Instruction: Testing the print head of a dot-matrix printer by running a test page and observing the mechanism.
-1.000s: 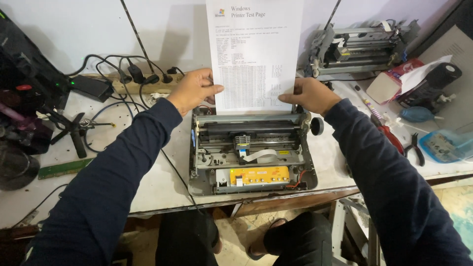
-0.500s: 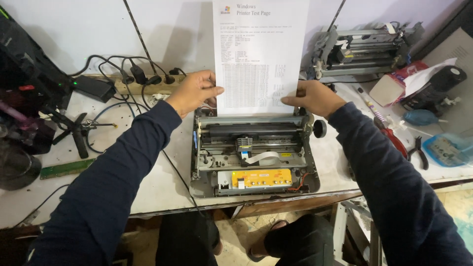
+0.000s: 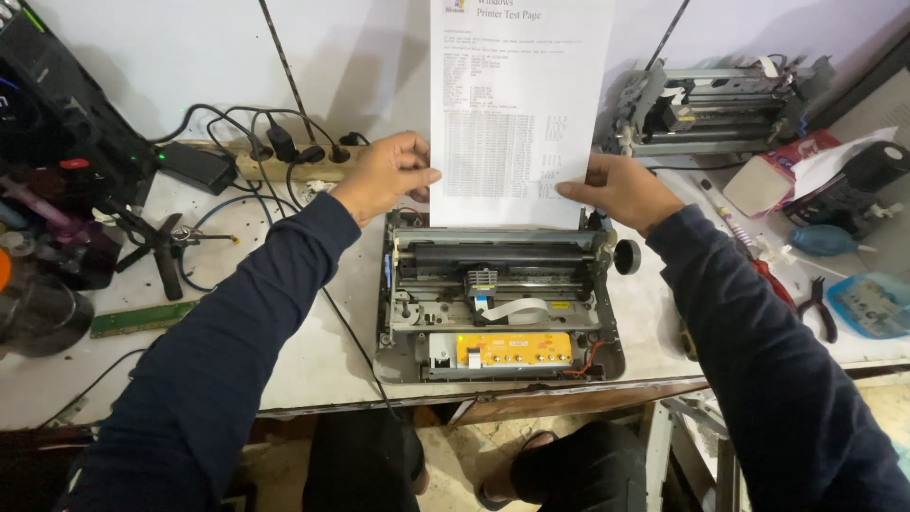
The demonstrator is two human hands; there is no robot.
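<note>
I hold a printed sheet of paper [image 3: 517, 104] by its lower edges, one hand on each side. My left hand [image 3: 384, 175] pinches the sheet's left edge, thumb on the front and fingers [image 3: 414, 144] curled behind it. My right hand [image 3: 616, 190] grips the right edge the same way, closed on the paper with the thumb lying across the front near the bottom corner. The sheet stands upright against the wall, its bottom edge going down into the rear feed slot of the opened printer [image 3: 500, 301], which sits on the white surface [image 3: 313, 351] directly in front of me. The printer has no cover: I can see its black roller bar, a white flat ribbon cable and a yellow circuit board along the front.

To the left lie a power strip [image 3: 275, 156] with black plugs and cables, and a green strip [image 3: 142, 320] near the surface's front edge. Dark equipment fills the far left corner; I cannot tell just what it is. To the right, behind my right arm, stands a second stripped printer mechanism [image 3: 716, 104]. Near it lie a blue blower bulb [image 3: 825, 239], pliers [image 3: 817, 308] with dark handles, and a blue tray [image 3: 872, 303] at the right edge.
</note>
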